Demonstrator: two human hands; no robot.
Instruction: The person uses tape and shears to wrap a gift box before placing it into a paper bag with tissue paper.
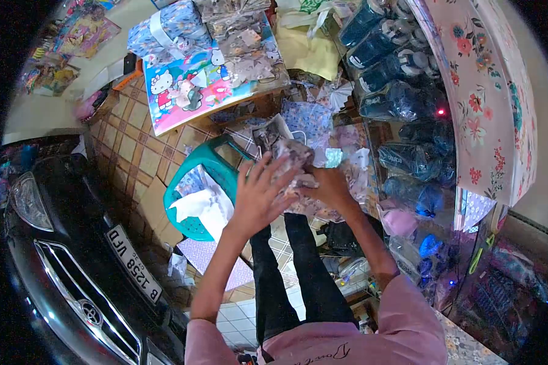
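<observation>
My left hand (pixel 259 194) is raised in the middle of the view with its fingers stretched out and apart. Its fingertips lie against or just beside a crumpled bundle of grey-brown patterned cloth (pixel 296 153). On the other side of that bundle, my right hand (pixel 332 190) has its fingers curled around the lower edge. Folds of the cloth hide some of the right fingertips. Under both hands spreads more patterned cloth (pixel 353 176), with a small pale green piece (pixel 333 157) on top.
A green plastic stool (pixel 192 173) with white cloth (pixel 204 207) stands at left. Ahead, a Hello Kitty table (pixel 225 100) carries folded blue fabric (pixel 173 30) and packets. Bagged dark items (pixel 402 100) line the right, beside a floral cloth (pixel 478 91). A black car (pixel 73 243) is at far left.
</observation>
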